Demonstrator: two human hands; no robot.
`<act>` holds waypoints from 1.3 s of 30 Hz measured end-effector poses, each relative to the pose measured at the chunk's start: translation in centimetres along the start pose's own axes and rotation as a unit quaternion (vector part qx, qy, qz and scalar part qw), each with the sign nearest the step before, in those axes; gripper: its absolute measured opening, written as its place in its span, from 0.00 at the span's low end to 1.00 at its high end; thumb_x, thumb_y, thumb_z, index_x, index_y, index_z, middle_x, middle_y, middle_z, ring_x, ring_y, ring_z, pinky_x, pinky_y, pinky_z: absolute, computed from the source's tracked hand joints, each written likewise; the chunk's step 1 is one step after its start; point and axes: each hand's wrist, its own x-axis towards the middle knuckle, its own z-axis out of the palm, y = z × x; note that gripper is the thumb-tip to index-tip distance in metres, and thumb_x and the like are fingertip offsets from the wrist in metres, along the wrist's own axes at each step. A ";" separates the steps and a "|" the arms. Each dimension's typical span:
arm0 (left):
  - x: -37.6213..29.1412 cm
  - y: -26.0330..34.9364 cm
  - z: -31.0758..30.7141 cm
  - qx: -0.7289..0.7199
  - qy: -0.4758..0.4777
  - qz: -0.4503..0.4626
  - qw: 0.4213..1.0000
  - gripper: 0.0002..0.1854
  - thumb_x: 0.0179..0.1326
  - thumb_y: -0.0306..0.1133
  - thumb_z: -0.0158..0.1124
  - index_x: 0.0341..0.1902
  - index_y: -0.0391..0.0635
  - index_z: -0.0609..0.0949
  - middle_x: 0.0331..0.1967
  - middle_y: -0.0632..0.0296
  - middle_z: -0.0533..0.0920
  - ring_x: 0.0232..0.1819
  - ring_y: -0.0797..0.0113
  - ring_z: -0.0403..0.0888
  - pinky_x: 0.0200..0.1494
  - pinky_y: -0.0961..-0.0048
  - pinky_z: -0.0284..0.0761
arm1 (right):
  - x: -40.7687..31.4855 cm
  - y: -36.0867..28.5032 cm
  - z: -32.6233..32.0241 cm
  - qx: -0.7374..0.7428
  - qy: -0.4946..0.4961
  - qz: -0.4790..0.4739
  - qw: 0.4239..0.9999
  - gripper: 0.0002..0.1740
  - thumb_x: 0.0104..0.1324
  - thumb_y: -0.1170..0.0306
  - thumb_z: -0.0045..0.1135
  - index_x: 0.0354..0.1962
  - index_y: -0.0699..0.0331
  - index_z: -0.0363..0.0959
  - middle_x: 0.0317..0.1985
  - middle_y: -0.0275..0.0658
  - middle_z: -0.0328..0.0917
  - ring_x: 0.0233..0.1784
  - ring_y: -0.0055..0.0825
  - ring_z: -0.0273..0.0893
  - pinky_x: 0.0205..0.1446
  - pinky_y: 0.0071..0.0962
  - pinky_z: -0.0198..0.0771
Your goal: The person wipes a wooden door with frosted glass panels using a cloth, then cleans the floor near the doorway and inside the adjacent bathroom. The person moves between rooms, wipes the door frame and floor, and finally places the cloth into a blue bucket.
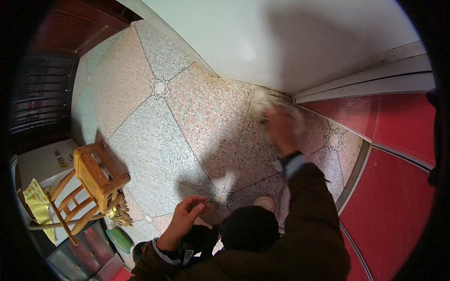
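My right hand point(281, 131) reaches down to the speckled tile floor point(211, 105), near the corner where the white wall point(239, 45) meets the red panels. Motion blurs it. A pale, smeared thing point(263, 100), apparently a cloth, is under its fingers against the floor; its outline cannot be made out. Nothing is in my left hand point(186, 214), which hangs above my lap with loosely curled fingers, thumb a little apart. One shoe tip point(263, 202) shows beyond my dark-clad knee point(249, 228).
Shiny red panels point(393, 182) with a metal-coloured lower edge stand close on the right. At left, a wooden stool point(93, 172) lies tipped over beside a white box point(45, 158) and a yellow cloth point(38, 200). A green object point(119, 240) lies nearby. Dark wooden furniture point(74, 28) stands at upper left.
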 end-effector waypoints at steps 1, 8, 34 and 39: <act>-0.1 -0.3 0.1 -0.001 -0.006 -0.016 1.000 0.12 0.64 0.30 0.55 0.49 0.39 0.74 0.38 0.58 0.81 0.41 0.68 0.78 0.47 0.71 0.73 | -2.6 2.8 -2.5 -0.073 0.015 0.004 0.997 0.30 0.59 0.62 0.55 0.59 0.55 0.63 0.55 0.44 0.69 0.54 0.39 0.69 0.55 0.40 0.66; 0.2 -2.6 -0.2 -0.004 -0.046 -0.018 0.999 0.12 0.65 0.31 0.54 0.49 0.39 0.74 0.39 0.59 0.81 0.41 0.70 0.77 0.47 0.72 0.72 | -10.2 15.3 -7.8 -0.280 0.095 0.346 0.891 0.29 0.63 0.66 0.45 0.62 0.60 0.57 0.61 0.47 0.60 0.64 0.45 0.56 0.59 0.54 0.57; -2.2 -3.4 -1.7 0.013 -0.014 -0.023 1.000 0.13 0.64 0.32 0.55 0.50 0.40 0.73 0.40 0.58 0.80 0.45 0.68 0.77 0.50 0.71 0.72 | -1.0 1.5 -2.1 -0.173 -0.074 0.112 0.976 0.27 0.60 0.62 0.53 0.56 0.59 0.63 0.59 0.49 0.62 0.59 0.40 0.66 0.55 0.41 0.65; -1.4 -3.9 -2.1 -0.032 -0.049 -0.004 0.998 0.13 0.64 0.30 0.55 0.51 0.39 0.74 0.42 0.59 0.80 0.45 0.71 0.77 0.50 0.75 0.71 | -10.4 10.5 -8.4 -0.328 0.088 0.201 0.919 0.30 0.61 0.64 0.50 0.61 0.55 0.57 0.58 0.49 0.64 0.54 0.47 0.67 0.51 0.44 0.67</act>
